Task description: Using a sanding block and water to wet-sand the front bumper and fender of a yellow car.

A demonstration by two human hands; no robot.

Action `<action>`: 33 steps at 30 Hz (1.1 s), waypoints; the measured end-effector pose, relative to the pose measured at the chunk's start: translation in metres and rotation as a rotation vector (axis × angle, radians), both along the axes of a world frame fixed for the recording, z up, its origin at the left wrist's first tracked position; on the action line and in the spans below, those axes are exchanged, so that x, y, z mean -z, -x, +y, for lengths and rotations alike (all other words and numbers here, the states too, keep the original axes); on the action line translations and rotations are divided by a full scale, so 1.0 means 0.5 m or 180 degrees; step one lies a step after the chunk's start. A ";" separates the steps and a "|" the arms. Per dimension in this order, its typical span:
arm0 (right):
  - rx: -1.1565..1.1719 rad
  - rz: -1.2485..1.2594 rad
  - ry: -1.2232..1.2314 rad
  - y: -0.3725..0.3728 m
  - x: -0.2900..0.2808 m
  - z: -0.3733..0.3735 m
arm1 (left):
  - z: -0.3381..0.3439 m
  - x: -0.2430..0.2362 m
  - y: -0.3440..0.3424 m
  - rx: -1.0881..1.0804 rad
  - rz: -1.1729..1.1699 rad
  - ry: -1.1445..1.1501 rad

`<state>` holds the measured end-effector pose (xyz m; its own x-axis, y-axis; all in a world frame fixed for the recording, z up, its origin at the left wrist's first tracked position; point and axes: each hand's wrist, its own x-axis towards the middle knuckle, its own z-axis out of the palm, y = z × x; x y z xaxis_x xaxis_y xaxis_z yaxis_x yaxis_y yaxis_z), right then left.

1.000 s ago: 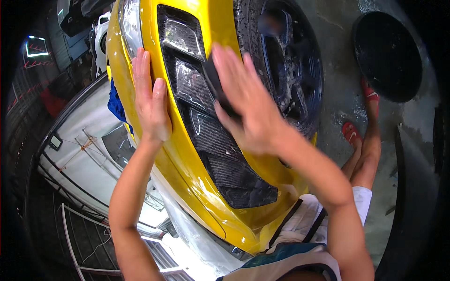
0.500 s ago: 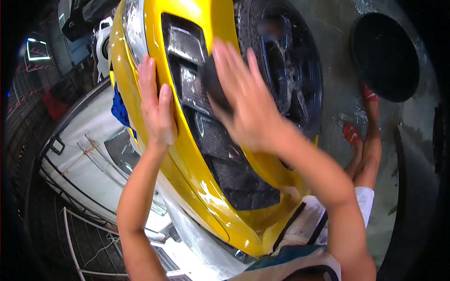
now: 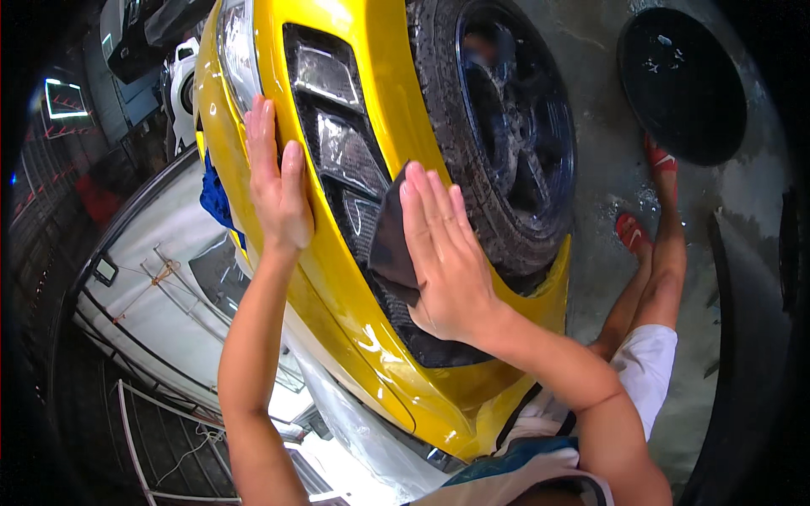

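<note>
My right hand [image 3: 447, 253] presses a dark, thin cloth [image 3: 390, 240] flat against the carbon-textured vent panel [image 3: 339, 148] set in the car's yellow fender [image 3: 380, 101]. Its fingers are stretched out over the cloth. Part of the cloth shows to the left of the fingers; the rest lies hidden beneath the hand. On the yellow bodywork left of the panel, my left hand [image 3: 280, 181] rests flat with its fingers straight and nothing in it. It is just below the headlight [image 3: 239, 51].
The dark wheel [image 3: 515, 110] stands right of the fender. A round black disc-shaped thing [image 3: 683, 84] with wet spots is at the upper right. Bare legs with red shoes [image 3: 633, 232] are on the wet floor. A blue cloth [image 3: 217, 198] hangs at the car's left side.
My right hand has slid down the vent panel with the dark cloth, toward the panel's lower end. The left hand has stayed almost in place.
</note>
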<state>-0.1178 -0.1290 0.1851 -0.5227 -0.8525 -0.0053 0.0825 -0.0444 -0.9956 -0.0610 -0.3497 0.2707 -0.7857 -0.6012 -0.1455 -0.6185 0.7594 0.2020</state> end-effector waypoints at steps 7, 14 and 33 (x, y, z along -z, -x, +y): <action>0.0453 0.0152 -0.0058 0.014 0.004 -0.062 | -0.004 -0.003 -0.006 0.0079 -0.0074 0.0129; 0.1019 0.0331 -0.0190 0.131 0.082 -0.248 | 0.004 0.026 0.015 0.0071 0.0063 -0.0060; -0.0001 -0.0214 -0.0016 -0.177 0.064 0.239 | -0.004 0.018 0.010 0.0040 0.0342 -0.0175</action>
<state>-0.0293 -0.0097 0.1530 -0.5206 -0.8526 -0.0446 0.1492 -0.0395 -0.9880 -0.0662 -0.3514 0.2618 -0.8060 -0.5846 -0.0925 -0.5815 0.7529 0.3083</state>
